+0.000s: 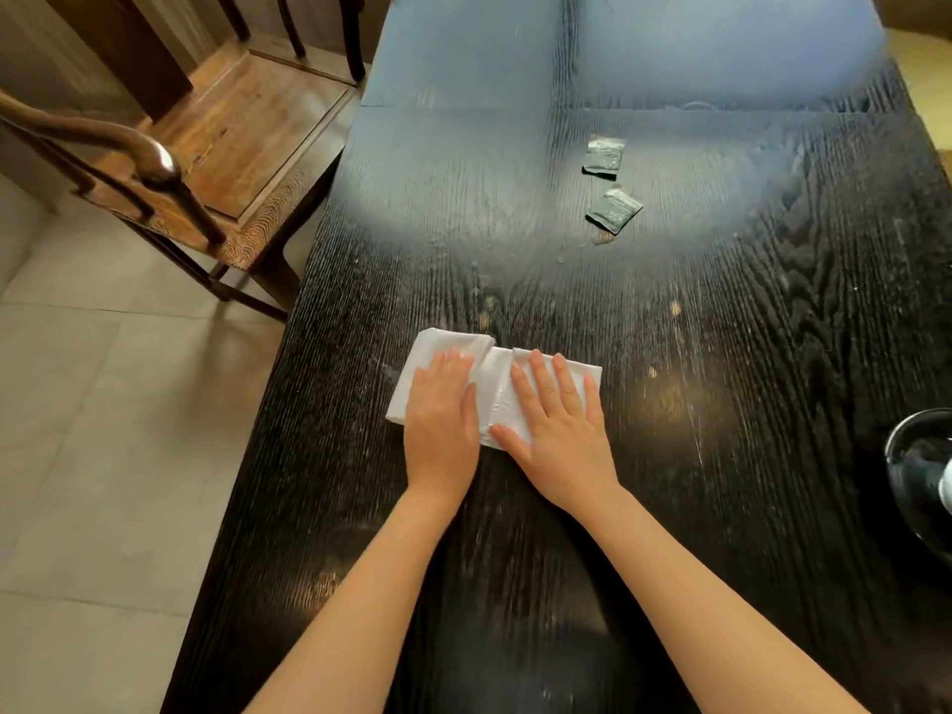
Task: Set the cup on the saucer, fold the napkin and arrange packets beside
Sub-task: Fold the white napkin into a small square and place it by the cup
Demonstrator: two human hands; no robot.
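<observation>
A white napkin (495, 383), folded into a long strip, lies on the dark wooden table (721, 404). My left hand (442, 420) presses flat on its left half. My right hand (559, 430) presses flat on its right half, fingers spread. Two small dark packets lie farther back: one (604, 155) behind, the other (614, 210) nearer and tilted. At the right edge a dark glossy round dish (919, 471), perhaps the saucer with the cup, is cut off by the frame.
A wooden chair (206, 146) stands at the table's left side, over a tiled floor (103, 456). The table's left edge runs diagonally just left of the napkin. The far end of the table is washed out by glare.
</observation>
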